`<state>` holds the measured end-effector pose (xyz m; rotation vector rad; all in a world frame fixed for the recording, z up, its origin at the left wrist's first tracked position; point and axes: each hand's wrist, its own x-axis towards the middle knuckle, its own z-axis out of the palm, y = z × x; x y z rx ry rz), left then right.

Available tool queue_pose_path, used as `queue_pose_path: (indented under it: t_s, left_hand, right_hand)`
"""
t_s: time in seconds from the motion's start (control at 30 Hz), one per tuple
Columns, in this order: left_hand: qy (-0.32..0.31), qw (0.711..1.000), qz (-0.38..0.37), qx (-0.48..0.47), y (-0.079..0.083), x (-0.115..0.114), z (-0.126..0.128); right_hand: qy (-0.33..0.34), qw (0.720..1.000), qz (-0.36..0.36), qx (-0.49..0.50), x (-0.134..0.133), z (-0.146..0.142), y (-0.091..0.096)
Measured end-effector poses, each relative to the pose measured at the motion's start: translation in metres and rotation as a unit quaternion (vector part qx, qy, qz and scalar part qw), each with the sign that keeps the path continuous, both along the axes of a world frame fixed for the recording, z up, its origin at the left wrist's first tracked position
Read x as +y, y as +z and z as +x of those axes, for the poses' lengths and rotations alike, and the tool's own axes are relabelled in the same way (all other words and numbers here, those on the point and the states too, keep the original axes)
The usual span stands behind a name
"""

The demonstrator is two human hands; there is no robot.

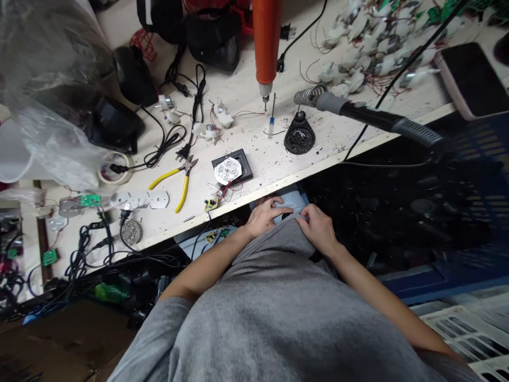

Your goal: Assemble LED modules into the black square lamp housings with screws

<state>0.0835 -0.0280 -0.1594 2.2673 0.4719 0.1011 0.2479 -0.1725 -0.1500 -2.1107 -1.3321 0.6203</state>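
Observation:
Both my hands are down in my lap, just under the front edge of the workbench (pixel 318 154). My left hand (pixel 263 216) lies with fingers curled on light blue cloth (pixel 292 200) at my waist. My right hand (pixel 318 227) pinches the hem of my grey shirt (pixel 278 286), fingers closed on the fabric. Neither hand touches anything on the bench. Nearest on the bench are a black square holder with a round silver lens plate (pixel 229 167) and small circuit boards with red wires (pixel 212 203).
Yellow-handled cutters (pixel 177 180), an orange electric screwdriver (pixel 265 42) hanging over the bench, a soldering iron (pixel 369 116) on its stand (pixel 299 137), black cables, tape roll (pixel 115 168), a pile of small white motors (pixel 369 42) far right, a plastic bag (pixel 47 90) left, white crates (pixel 465 329) lower right.

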Motion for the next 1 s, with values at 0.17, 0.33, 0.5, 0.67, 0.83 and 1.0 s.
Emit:
queue_pose_path:
  t_s: [0.17,0.33,0.5,0.67,0.83,1.0]
  left_hand:
    - [-0.005,1.0,0.005,-0.003,-0.002,0.0,-0.002]
    - [0.003,1.0,0.005,-0.008,-0.002,0.0,0.0]
    - [0.019,0.999,-0.026,-0.038,0.0,0.0,0.0]
    - [0.091,0.989,-0.07,-0.098,0.003,-0.005,0.001]
    - [0.106,0.979,-0.11,-0.133,0.014,-0.006,0.001]
    - [0.156,0.952,-0.247,-0.086,0.034,-0.012,0.002]
  right_hand:
    - [0.006,1.0,0.0,0.013,-0.001,-0.007,-0.001]
    - [-0.003,1.0,0.007,0.018,0.007,-0.007,0.002]
    - [0.014,0.999,0.02,0.032,-0.017,-0.007,0.027]
    - [0.03,0.998,0.034,0.036,-0.035,-0.013,0.041]
    - [0.037,0.997,0.064,0.021,-0.031,-0.016,0.037]
    - [0.047,0.992,0.115,-0.006,-0.028,-0.016,0.033]
